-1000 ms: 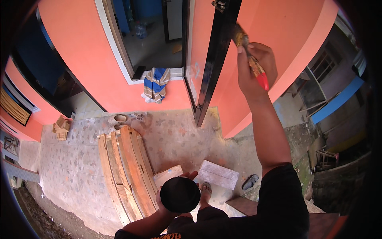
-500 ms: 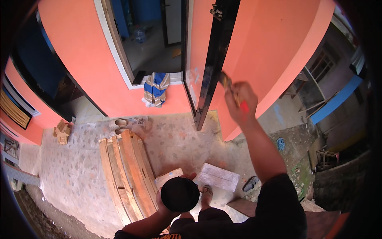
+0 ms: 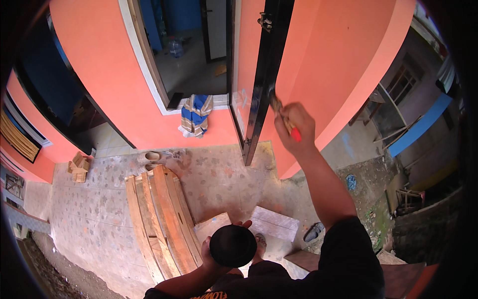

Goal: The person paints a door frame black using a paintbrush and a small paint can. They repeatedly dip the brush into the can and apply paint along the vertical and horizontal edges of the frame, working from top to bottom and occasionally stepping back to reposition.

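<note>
Paintbrush (image 3: 282,115) in right hand (image 3: 298,125) touches black door edge (image 3: 264,79), left hand (image 3: 211,256) holding black bowl (image 3: 232,245)

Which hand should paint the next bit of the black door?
Right. The right hand holds the paintbrush with its bristles at the black door. The left hand is low, holding the black bowl.

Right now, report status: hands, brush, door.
Right hand gripping red-handled paintbrush, bristles on the black door edge. Left hand holding black paint can at waist height. Nothing between brush and door; wooden planks lie on the floor below.
</note>
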`<state>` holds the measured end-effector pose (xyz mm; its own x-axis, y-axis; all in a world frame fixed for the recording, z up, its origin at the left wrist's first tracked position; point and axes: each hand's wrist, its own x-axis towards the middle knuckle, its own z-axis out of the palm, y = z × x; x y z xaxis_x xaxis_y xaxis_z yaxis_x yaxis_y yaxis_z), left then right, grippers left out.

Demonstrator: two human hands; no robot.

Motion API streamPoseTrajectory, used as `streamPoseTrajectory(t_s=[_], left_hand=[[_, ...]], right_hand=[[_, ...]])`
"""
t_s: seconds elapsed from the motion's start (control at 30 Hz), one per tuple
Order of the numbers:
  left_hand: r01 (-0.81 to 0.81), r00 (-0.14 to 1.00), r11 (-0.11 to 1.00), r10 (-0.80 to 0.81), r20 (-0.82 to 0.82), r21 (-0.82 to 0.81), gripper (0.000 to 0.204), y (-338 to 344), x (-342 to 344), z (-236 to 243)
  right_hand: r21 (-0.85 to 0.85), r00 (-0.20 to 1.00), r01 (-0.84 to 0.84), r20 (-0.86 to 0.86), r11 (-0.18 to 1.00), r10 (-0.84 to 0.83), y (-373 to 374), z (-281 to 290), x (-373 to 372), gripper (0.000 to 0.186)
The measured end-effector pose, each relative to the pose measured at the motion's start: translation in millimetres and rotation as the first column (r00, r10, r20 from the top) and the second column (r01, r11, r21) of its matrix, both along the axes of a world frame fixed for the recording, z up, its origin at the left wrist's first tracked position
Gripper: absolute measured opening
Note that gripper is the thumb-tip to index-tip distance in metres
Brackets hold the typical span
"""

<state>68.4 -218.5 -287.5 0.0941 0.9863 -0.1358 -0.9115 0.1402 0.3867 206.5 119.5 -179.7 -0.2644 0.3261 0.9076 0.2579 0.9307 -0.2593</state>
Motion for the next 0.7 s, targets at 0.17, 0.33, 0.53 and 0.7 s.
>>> streamPoseTrajectory(t_s=[0.17,0.33,0.53,0.7], left_hand=[[-0.020,0.999,0.999,0.019,0.032,0.026,0.056,-3,-1,-1],[0.034,0.997,0.999,-0.035,-0.064,-0.017,0.085,-5,-6,-12],[0.001,0.995,1.000,0.000,0.095,-0.015,0.055,-2,7,1],[0.019,1.000,1.000,-0.019,0.008,0.002,0.055,-4,7,5]], right_hand=[[-0.027,0.999,-0.028,-0.036,0.999,0.027,-5,3,-1,0.016],[0.125,0.981,0.046,-0.193,0.991,-0.021,35,80,-15,0.016],[0.304,0.956,0.154,-0.286,0.940,-0.064,16,82,-18,0.014],[0.015,0.999,0.021,0.025,1.000,-0.021,3,18,0,0.014]])
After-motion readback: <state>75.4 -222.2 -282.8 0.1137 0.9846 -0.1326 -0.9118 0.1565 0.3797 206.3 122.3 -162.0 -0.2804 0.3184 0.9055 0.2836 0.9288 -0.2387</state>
